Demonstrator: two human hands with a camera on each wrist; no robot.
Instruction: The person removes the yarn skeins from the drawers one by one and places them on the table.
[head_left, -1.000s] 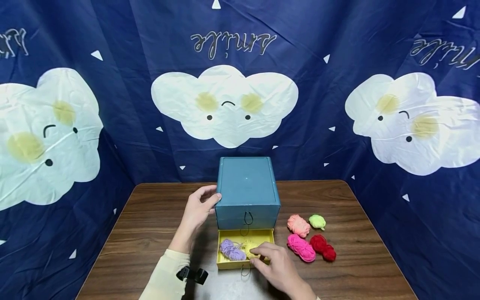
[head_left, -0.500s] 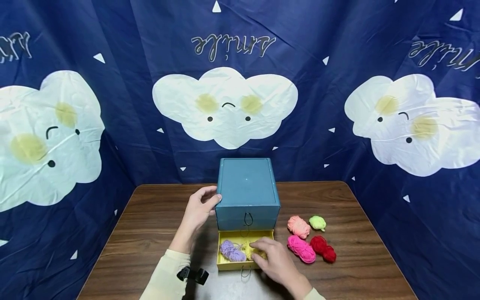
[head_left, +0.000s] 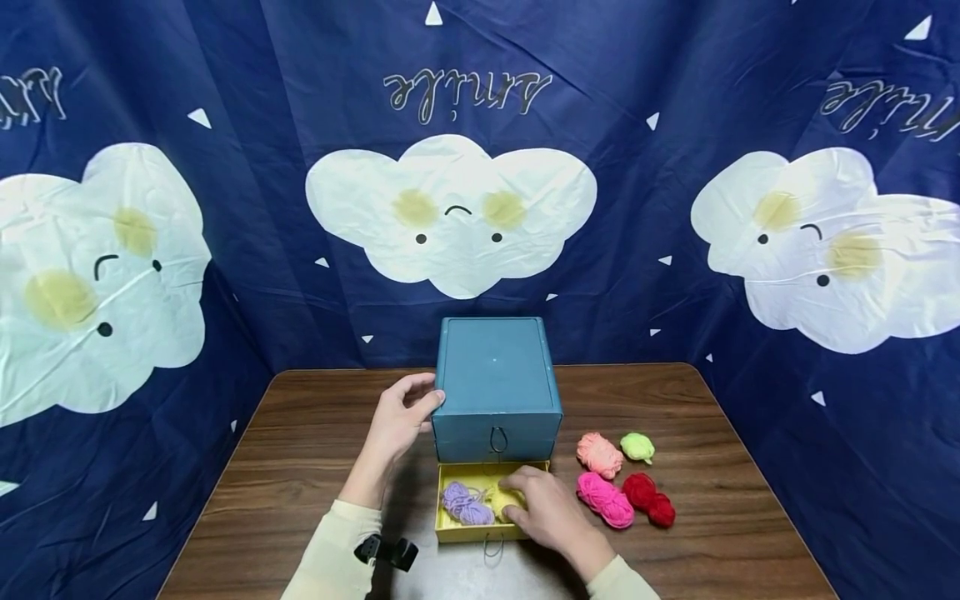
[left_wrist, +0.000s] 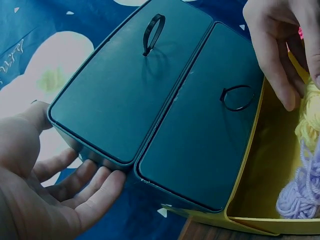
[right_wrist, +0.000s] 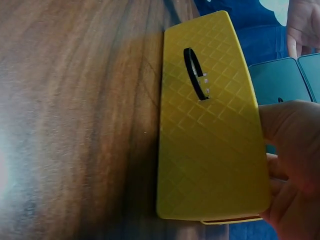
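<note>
A teal two-drawer box stands at the table's back, its black loop pulls facing me. My left hand rests on its left side, fingers spread along the side and thumb at the top edge. A yellow drawer sits pulled out in front, with a black loop on its patterned face. Inside lie a lilac yarn skein and a yellow yarn skein. My right hand reaches in over the right rim, fingers and thumb apart on either side of the yellow skein, with a small gap showing in the left wrist view.
Right of the drawer on the wooden table lie a peach skein, a lime green skein, a pink skein and a red skein. A blue curtain with clouds hangs close behind the table.
My right hand has moved slightly up and deeper into the drawer, its fingers and thumb spreading further around the yellow skein. The left hand stays on the box.
</note>
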